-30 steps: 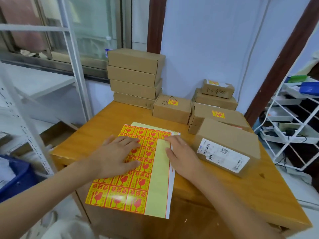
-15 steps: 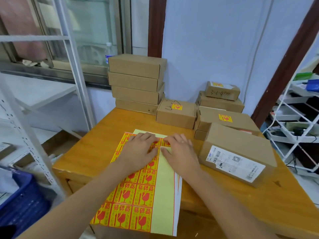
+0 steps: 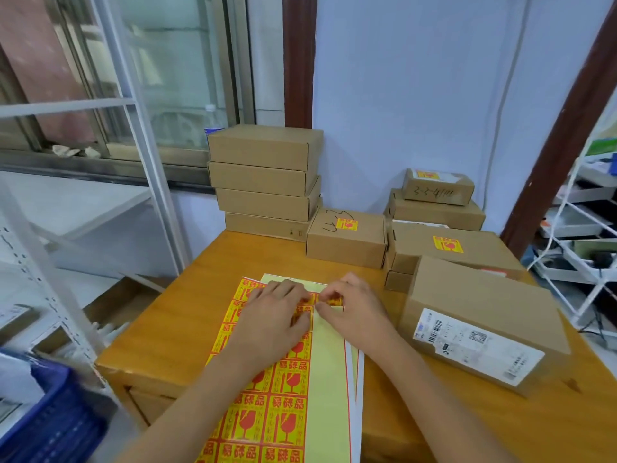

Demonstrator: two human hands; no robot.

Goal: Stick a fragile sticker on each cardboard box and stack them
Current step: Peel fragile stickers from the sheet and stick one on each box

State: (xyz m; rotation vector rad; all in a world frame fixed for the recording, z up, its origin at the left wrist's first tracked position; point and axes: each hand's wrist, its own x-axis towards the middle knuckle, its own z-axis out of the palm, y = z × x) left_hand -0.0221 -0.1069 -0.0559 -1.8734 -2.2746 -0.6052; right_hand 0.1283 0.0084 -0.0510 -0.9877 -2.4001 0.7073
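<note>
Left hand (image 3: 273,315) flat, palm down on sticker sheet (image 3: 267,406), fingers spread, pinning the sheet near its far end; not gripping anything. Right hand (image 3: 350,312) just beside it, thumb and forefinger pinched at one fragile sticker (image 3: 332,299) at the sheet's top right corner; sticker edge partly hidden by fingertips, so cannot tell whether lifted off the backing.

Sheet lying on wooden table (image 3: 187,315), near end hanging over the table's front edge. Left part full of yellow-red stickers, right strip bare pale backing.

Right of hands, near the wrist: large box with shipping label (image 3: 484,325), resting on the table, no fragile sticker visible on it. Behind it, stickered flat box (image 3: 460,252) on smaller boxes, sticker on top. Further back, two-box pile (image 3: 437,202) against the wall, top one stickered and scribbled on. Centre back: small stickered box (image 3: 347,238), handwriting beside the sticker. Left back: stack of four plain boxes (image 3: 263,182), no stickers visible on shown faces.

Off table: metal shelving (image 3: 140,155) left, blue crate (image 3: 50,426) bottom left, white wire rack (image 3: 587,248) right.
</note>
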